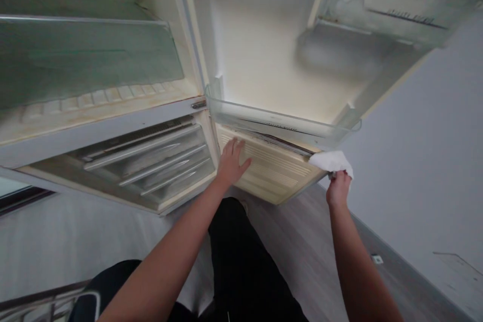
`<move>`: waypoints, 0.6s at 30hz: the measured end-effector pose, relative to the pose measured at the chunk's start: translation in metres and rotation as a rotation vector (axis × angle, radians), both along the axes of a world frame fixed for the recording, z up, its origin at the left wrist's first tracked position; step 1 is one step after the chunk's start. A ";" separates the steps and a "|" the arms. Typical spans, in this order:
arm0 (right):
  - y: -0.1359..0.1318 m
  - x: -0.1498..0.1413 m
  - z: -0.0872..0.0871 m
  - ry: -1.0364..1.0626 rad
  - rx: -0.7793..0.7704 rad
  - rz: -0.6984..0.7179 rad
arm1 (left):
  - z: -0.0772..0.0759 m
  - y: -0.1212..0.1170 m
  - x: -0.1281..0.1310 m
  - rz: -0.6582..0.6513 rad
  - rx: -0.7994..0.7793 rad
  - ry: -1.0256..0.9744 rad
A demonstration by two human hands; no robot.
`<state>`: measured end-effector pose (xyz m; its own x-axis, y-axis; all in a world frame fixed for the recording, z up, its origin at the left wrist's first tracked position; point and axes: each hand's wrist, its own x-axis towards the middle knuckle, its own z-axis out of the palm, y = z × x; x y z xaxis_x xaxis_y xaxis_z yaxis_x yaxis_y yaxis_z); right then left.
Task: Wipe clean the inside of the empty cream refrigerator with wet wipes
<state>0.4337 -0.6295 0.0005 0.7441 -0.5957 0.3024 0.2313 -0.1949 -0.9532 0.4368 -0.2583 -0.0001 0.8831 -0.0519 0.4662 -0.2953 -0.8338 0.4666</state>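
My left hand (pixel 231 162) lies with its fingers apart against the ribbed inner panel of the lower fridge door (pixel 273 181), near its upper hinge side. In my right hand (pixel 339 188) is a bunched white cloth (pixel 332 162), possibly a paper towel, pressed at the top outer corner of that same door. A dark gap runs between this door and the upper fridge door (pixel 260 55), which also stands open. The upper door's clear bottom shelf (pixel 279 122) sits just above both hands.
To the left are the fridge's glass shelf (pixel 94 55), its stained floor (pixel 109 96) and, below, a clear freezer drawer (pixel 158 158). A higher door bin (pixel 392 10) hangs upper right. A pale wall (pixel 422 151) borders the right. My legs (pixel 245 266) stand on the wood-look floor.
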 end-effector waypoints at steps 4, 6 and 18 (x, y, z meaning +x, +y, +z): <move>-0.002 -0.022 0.003 -0.019 -0.148 0.095 | -0.073 0.002 -0.126 -0.071 -0.113 0.361; -0.002 -0.032 0.006 -0.039 -0.201 0.142 | -0.108 0.009 -0.202 0.028 -0.184 0.447; 0.025 -0.073 0.011 -0.086 -0.277 0.092 | -0.130 0.039 -0.352 -0.069 -0.233 0.977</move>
